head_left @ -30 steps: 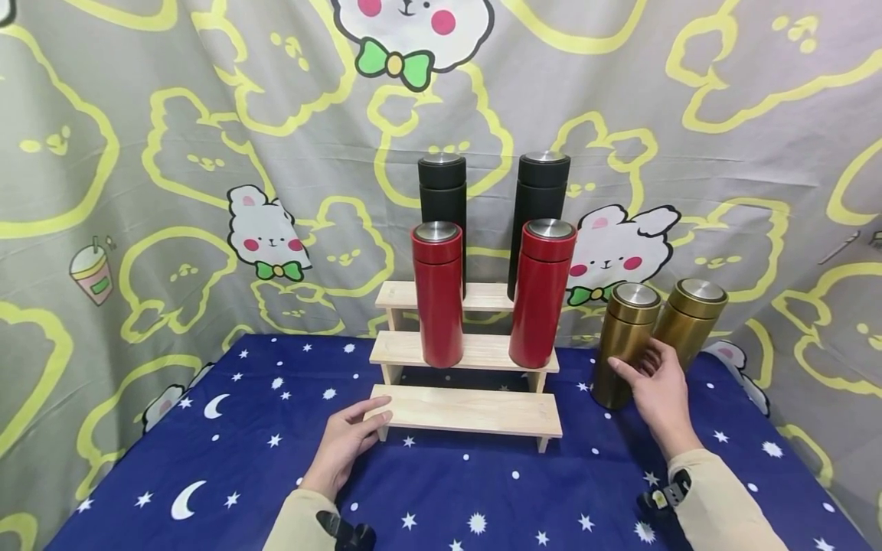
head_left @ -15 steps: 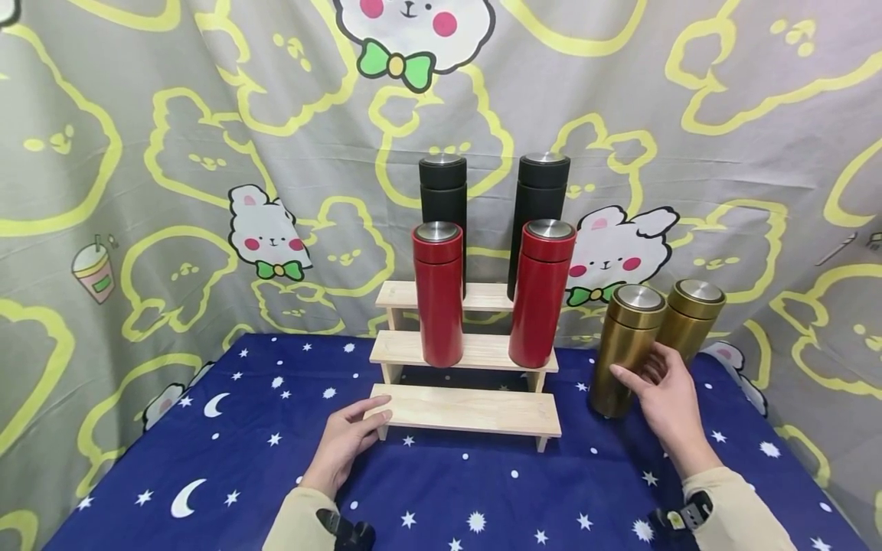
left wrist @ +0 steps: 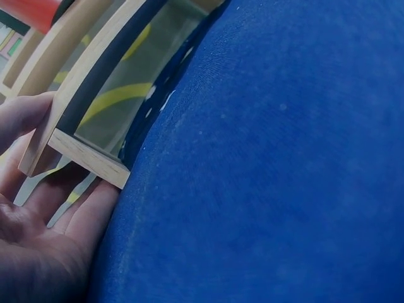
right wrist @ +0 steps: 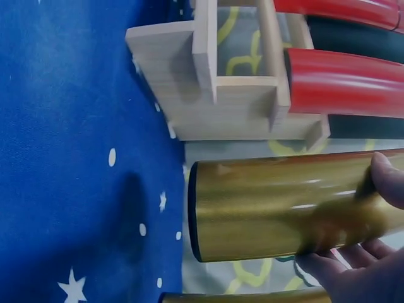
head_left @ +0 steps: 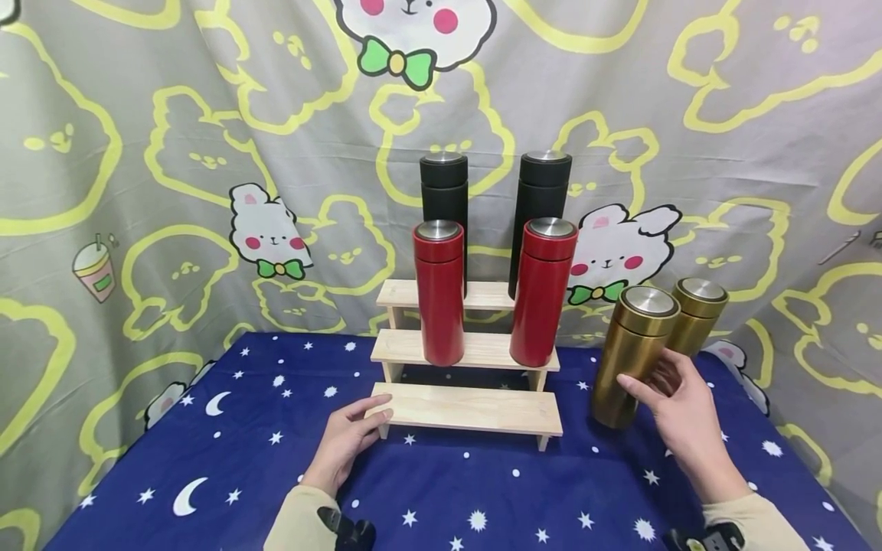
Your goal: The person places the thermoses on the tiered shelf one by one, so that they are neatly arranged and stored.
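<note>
My right hand (head_left: 682, 405) grips a gold thermos bottle (head_left: 623, 367) with a silver lid, thumb on the near side and fingers around the far side. The bottle leans slightly to the right, and its dark base and shadow show over the cloth in the right wrist view. A second gold bottle (head_left: 699, 306) stands behind, partly hidden by the first. My left hand (head_left: 351, 440) holds the left end of the lowest step of a three-step wooden stand (head_left: 468, 409). In the left wrist view the thumb lies on the board (left wrist: 95, 57), with fingers around the leg (left wrist: 88, 158).
Two red thermos bottles (head_left: 441, 306) (head_left: 540, 306) stand on the middle step. Behind them, two black bottles (head_left: 444, 184) (head_left: 543, 187) stand on the top step. A blue cloth with stars and moons (head_left: 262, 459) covers the table, and a patterned curtain (head_left: 331, 153) hangs behind.
My right hand has drawn the front gold bottle toward me and slightly right, away from the other gold one. The left hand has stayed at the stand.
</note>
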Available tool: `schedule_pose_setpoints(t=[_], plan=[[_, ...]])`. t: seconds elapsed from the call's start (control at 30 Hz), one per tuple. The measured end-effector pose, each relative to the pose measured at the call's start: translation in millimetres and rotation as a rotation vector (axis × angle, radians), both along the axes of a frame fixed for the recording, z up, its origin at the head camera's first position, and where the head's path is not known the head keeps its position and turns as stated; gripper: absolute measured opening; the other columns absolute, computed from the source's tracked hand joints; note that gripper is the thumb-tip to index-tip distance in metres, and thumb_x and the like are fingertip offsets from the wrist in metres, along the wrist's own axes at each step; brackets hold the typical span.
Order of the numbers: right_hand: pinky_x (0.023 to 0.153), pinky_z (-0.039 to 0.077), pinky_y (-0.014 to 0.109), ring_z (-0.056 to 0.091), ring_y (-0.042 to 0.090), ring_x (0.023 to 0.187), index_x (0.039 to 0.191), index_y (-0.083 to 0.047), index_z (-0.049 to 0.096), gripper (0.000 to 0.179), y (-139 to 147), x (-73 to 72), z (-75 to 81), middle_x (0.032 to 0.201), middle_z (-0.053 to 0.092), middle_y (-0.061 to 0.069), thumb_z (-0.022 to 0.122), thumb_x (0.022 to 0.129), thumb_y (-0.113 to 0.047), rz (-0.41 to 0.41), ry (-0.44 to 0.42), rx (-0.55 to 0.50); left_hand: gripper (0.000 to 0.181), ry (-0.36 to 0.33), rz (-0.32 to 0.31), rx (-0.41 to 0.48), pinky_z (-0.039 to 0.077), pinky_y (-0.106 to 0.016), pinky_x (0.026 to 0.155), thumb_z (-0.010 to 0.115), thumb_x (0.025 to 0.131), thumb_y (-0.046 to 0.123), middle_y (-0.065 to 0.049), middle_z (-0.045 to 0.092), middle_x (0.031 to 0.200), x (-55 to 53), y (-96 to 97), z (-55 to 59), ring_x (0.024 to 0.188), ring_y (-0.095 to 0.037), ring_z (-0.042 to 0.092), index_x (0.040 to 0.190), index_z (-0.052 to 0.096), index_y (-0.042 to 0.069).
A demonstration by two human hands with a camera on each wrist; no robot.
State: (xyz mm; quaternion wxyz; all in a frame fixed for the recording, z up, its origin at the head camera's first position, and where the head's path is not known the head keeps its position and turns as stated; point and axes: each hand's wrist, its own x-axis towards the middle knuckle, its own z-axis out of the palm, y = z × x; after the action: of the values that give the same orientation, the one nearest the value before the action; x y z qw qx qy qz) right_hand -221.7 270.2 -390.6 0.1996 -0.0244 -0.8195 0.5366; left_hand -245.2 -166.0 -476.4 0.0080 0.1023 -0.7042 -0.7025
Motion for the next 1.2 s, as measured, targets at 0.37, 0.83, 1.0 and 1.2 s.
schedule_pose_setpoints(t=[0.37, 0.83, 1.0, 1.2], plan=[[0.08, 0.043, 0.008, 0.051, -0.007, 0.101, 0.142, 0.005, 0.038, 0.072, 4, 18.9, 17.5, 0.128, 0.054, 0.021, 0.078, 0.087, -0.019, 0.026, 0.016, 0.094, 0.04, 0.016, -0.014, -0.013, 0.05, -0.045, 0.091, 0.079, 0.084, 0.017, -0.025, 0.05, 0.139, 1.6, 1.9, 4.6, 0.112, -0.028, 0.06, 0.119, 0.07, 0.001], [0.082, 0.045, 0.009, 0.052, -0.003, 0.105, 0.14, 0.003, 0.039, 0.07, -9, 32.7, 32.6, 0.128, 0.052, 0.02, 0.079, 0.085, -0.013, 0.104, 0.042, 0.089, 0.04, 0.017, -0.014, -0.005, 0.049, -0.045, 0.092, 0.079, 0.084, 0.016, -0.024, 0.05, 0.14, -0.2, 1.9, 3.7, 0.114, -0.03, 0.059, 0.119, 0.07, 0.001], [0.082, 0.045, 0.009, 0.054, -0.003, 0.103, 0.139, 0.002, 0.042, 0.067, -14, 36.4, 36.1, 0.126, 0.055, 0.021, 0.079, 0.085, -0.012, 0.133, 0.058, 0.112, 0.039, 0.008, -0.008, -0.001, 0.049, -0.045, 0.091, 0.08, 0.083, 0.015, -0.023, 0.049, 0.141, 0.8, 0.8, 2.2, 0.114, -0.03, 0.059, 0.118, 0.071, 0.001], [0.082, 0.047, 0.011, 0.056, -0.003, 0.103, 0.137, 0.0, 0.046, 0.063, -19, 38.6, 38.1, 0.119, 0.061, 0.011, 0.079, 0.084, -0.01, 0.158, 0.085, 0.113, 0.038, 0.002, -0.006, 0.0, 0.049, -0.046, 0.092, 0.08, 0.083, 0.015, -0.021, 0.05, 0.141, 0.6, 0.6, 0.9, 0.113, -0.029, 0.059, 0.118, 0.071, 0.002]])
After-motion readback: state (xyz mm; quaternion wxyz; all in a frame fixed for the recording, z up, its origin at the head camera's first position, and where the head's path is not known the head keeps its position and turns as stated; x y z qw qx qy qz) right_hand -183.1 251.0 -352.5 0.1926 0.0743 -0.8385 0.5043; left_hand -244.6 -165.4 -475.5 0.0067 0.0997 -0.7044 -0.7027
